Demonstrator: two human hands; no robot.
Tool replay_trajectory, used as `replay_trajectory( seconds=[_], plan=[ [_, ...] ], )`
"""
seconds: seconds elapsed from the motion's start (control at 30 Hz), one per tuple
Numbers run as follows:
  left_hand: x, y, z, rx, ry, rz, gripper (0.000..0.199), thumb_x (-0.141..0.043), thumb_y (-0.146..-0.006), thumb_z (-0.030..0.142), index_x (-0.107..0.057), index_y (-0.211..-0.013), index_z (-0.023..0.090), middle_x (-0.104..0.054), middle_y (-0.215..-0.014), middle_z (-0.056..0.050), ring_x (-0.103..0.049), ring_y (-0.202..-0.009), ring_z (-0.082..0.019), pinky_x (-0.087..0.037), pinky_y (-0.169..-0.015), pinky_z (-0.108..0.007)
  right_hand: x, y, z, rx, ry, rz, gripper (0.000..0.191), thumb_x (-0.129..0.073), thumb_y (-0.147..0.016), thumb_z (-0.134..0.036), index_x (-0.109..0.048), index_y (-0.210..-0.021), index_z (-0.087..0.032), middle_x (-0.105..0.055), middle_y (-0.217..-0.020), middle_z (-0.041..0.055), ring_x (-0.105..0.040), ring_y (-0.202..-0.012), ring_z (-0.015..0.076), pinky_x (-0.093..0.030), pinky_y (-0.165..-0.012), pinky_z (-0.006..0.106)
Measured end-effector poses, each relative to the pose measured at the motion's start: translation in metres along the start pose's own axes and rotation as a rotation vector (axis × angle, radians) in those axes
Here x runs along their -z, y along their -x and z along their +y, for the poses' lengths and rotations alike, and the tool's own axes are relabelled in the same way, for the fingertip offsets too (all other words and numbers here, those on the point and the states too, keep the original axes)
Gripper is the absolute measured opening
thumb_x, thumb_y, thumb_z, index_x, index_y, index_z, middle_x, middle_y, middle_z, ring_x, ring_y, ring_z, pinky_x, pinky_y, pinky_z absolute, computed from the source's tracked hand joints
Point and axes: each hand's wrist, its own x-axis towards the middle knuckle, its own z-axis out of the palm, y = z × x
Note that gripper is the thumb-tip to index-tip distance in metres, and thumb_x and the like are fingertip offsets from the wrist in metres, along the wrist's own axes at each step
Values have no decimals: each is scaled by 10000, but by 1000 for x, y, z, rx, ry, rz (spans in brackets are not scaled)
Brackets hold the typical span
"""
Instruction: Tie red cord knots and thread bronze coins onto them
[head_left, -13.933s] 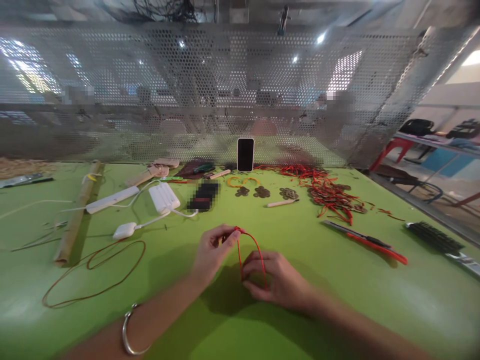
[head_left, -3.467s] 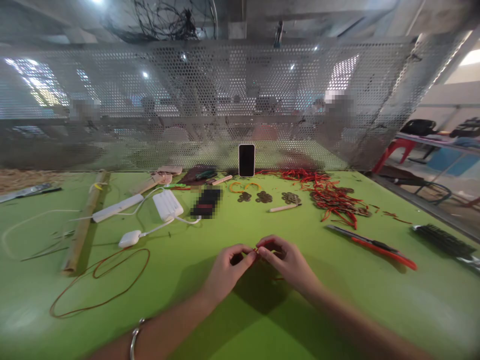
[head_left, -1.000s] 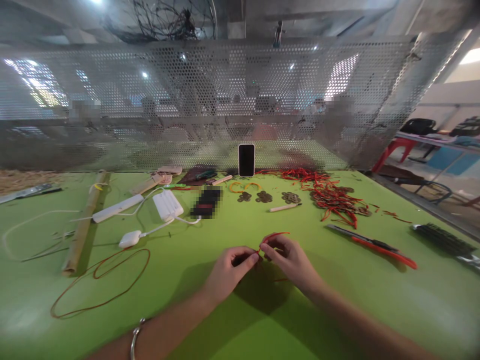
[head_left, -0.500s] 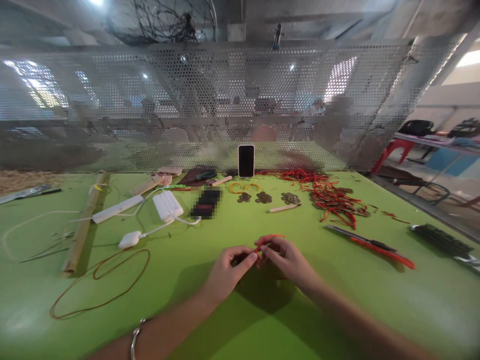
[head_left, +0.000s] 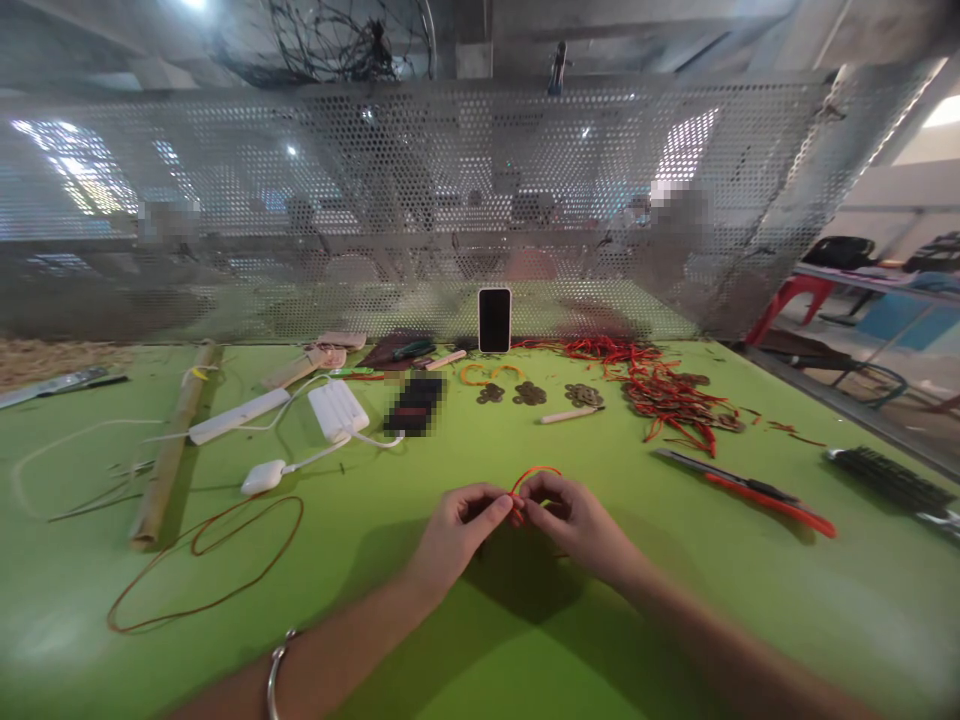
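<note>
Near the middle of the green table, my left hand (head_left: 466,525) pinches a red cord (head_left: 537,469) between thumb and fingers. Close beside it, my right hand (head_left: 571,515) is also closed on the cord. A small loop of the cord arches above the fingertips, and a bit of it hangs between the two hands. Small clusters of coins (head_left: 529,393) lie beyond my hands, with a short wooden-handled tool (head_left: 570,414) in front of them. The undersides of both hands are in shadow.
At the right lie a red-handled cutter (head_left: 750,490), a black brush (head_left: 892,480) and a pile of red cords with coins (head_left: 671,400). A phone (head_left: 494,320) stands at the back. At the left are a bamboo stick (head_left: 171,460), white chargers (head_left: 337,410) and a thin brown cord (head_left: 289,550).
The red cord now forms a rounder arch above my fingertips, and a bit of it shows below them. My hands have stayed nearly in place, with a slight shift of the fingers.
</note>
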Motion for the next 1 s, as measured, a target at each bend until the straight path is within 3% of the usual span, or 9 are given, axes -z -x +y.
replay_trajectory(
  seconds=[0.2,0.4,0.67,1.0],
  plan=[
    [-1,2,3,-64,-114,63,234,-602,-783,374,-677,-795,153,-681,-770,-44,-577,-723,-159,-419,-649,-228,-1,1,0,20,71,22,114,-486,-836,-251,-554,-801,-166,-582,-745,19,-551,-698,133,-450,-630,244],
    [1,0,0,-64,-114,121,212,-631,-758,359,-643,-824,158,-661,-787,-35,-585,-739,-159,-438,-664,-232,-1,1,3,2,67,51,99,-498,-823,-250,-552,-806,-168,-575,-727,14,-553,-686,132,-450,-605,237],
    [-1,1,3,-33,-97,73,210,-635,-749,358,-649,-803,156,-650,-764,-34,-576,-725,-157,-434,-657,-239,-1,3,1,-24,48,57,132,-508,-820,-280,-562,-853,-164,-598,-750,30,-575,-695,143,-473,-613,256],
    [-4,2,6,65,93,-16,234,-683,-700,383,-652,-750,156,-637,-678,-16,-547,-645,-126,-404,-625,-224,-3,2,3,-6,-15,66,138,-526,-823,-298,-580,-839,-172,-634,-744,35,-607,-684,154,-494,-642,288]
  ],
)
